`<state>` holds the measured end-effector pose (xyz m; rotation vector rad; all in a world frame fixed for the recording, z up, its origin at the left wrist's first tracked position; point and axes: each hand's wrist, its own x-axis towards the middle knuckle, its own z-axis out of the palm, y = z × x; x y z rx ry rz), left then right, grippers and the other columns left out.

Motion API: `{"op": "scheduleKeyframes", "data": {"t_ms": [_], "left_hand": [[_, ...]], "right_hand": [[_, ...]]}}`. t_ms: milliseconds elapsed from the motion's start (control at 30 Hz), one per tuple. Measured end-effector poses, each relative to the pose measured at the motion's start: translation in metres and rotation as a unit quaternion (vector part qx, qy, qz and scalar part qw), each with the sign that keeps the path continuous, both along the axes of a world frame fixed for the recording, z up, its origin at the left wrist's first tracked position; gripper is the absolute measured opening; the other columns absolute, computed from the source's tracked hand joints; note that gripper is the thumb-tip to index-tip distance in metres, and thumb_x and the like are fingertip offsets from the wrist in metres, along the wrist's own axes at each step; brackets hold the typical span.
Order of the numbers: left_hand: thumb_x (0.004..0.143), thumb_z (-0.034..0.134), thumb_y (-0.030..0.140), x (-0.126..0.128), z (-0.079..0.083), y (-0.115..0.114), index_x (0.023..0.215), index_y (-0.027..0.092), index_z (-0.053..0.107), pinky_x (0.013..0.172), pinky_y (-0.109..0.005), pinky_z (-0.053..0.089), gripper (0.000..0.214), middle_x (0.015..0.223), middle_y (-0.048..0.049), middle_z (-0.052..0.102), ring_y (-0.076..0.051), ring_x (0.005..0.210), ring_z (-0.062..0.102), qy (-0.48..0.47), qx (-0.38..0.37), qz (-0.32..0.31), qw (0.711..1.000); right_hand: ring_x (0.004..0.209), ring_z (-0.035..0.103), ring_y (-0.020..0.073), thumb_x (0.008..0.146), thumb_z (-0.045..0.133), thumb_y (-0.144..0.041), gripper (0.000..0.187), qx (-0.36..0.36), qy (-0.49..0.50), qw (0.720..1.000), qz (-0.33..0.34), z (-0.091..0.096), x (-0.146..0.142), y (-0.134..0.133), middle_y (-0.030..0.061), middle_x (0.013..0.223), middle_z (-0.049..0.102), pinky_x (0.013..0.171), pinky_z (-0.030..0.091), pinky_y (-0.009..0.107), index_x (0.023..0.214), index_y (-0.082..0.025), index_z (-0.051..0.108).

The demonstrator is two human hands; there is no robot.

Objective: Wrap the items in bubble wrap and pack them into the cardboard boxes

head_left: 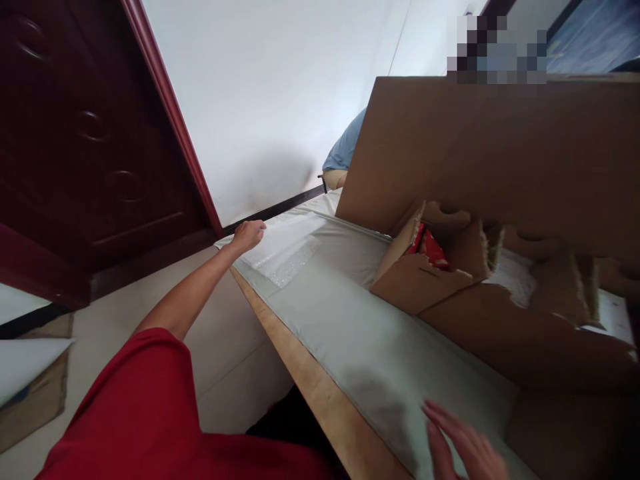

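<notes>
My left hand (250,235) is stretched out to the table's far left corner, its fingers curled closed on the edge of a translucent sheet of bubble wrap (285,263). The sheet lies flat on the pale table cover (345,300). In the lower right, my right hand (465,443) hovers over the cover near the front edge, fingers extended and thumb apart, with nothing in it. Between and beyond the hands stands a row of open cardboard boxes (420,287). A red packet (434,250) shows inside the nearest one.
A tall cardboard panel (480,153) rises behind the boxes. Part of a person in a blue garment (346,143) shows behind it. White contents (515,273) are visible in another box. A dark red door (90,133) is at the left, and flattened cardboard (40,413) lies on the floor.
</notes>
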<state>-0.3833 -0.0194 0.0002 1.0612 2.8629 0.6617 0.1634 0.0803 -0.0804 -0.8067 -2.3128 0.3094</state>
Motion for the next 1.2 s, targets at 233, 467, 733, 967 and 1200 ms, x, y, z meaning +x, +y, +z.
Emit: {"op": "scheduleKeyframes", "data": {"t_ms": [233, 467, 733, 967, 1200], "left_hand": [[0.088, 0.056, 0.017, -0.019, 0.008, -0.001, 0.107, 0.015, 0.077, 0.091, -0.027, 0.048, 0.029, 0.109, -0.0084, 0.079, -0.022, 0.103, 0.068, -0.006, 0.025, -0.021, 0.999], [0.088, 0.056, 0.019, -0.033, 0.008, 0.001, 0.103, 0.018, 0.078, 0.087, -0.027, 0.050, 0.026, 0.103, -0.0062, 0.080, -0.021, 0.096, 0.070, -0.009, 0.047, -0.048, 0.998], [0.089, 0.054, 0.021, -0.045, -0.001, -0.001, 0.103, 0.020, 0.076, 0.085, -0.029, 0.052, 0.027, 0.102, -0.0058, 0.079, -0.022, 0.095, 0.071, 0.008, 0.063, -0.058, 0.996], [0.095, 0.047, 0.020, -0.014, -0.027, -0.016, 0.109, 0.019, 0.073, 0.096, -0.041, 0.050, 0.029, 0.109, -0.0125, 0.077, -0.028, 0.107, 0.070, 0.069, 0.071, -0.109, 0.989], [0.085, 0.069, 0.034, 0.032, -0.051, -0.045, 0.099, 0.018, 0.075, 0.103, -0.051, 0.047, 0.022, 0.113, -0.0147, 0.075, -0.033, 0.111, 0.067, 0.102, 0.027, -0.225, 0.969]], "right_hand": [[0.118, 0.063, 0.0279, 0.096, 0.044, -0.017, 0.037, 0.065, -0.172, 0.947, 0.264, 0.070, -0.247, 0.010, 0.0091, 0.128, 0.072, 0.094, 0.052, 0.044, 0.115, -0.023, 0.075], [0.146, 0.039, 0.0301, 0.090, 0.050, -0.005, 0.031, 0.155, -0.331, 0.863, 0.349, 0.071, -0.395, 0.015, 0.0148, 0.152, 0.053, 0.102, 0.042, 0.043, 0.105, -0.012, 0.076], [0.148, 0.039, 0.0265, 0.091, 0.042, -0.001, 0.053, 0.136, -0.244, 0.908, 0.312, 0.063, -0.388, 0.045, 0.0141, 0.154, 0.052, 0.111, 0.039, 0.046, 0.140, -0.012, 0.059], [0.131, 0.060, 0.0284, 0.097, 0.049, -0.017, 0.039, 0.170, 0.081, 0.971, 0.148, 0.084, -0.260, 0.074, 0.0114, 0.142, 0.063, 0.103, 0.051, 0.046, 0.134, -0.022, 0.062], [0.106, 0.073, 0.0299, 0.099, 0.052, -0.028, 0.038, 0.137, 0.022, 0.990, 0.035, 0.043, -0.139, 0.036, 0.0117, 0.122, 0.074, 0.091, 0.059, 0.043, 0.136, -0.023, 0.062]]}}
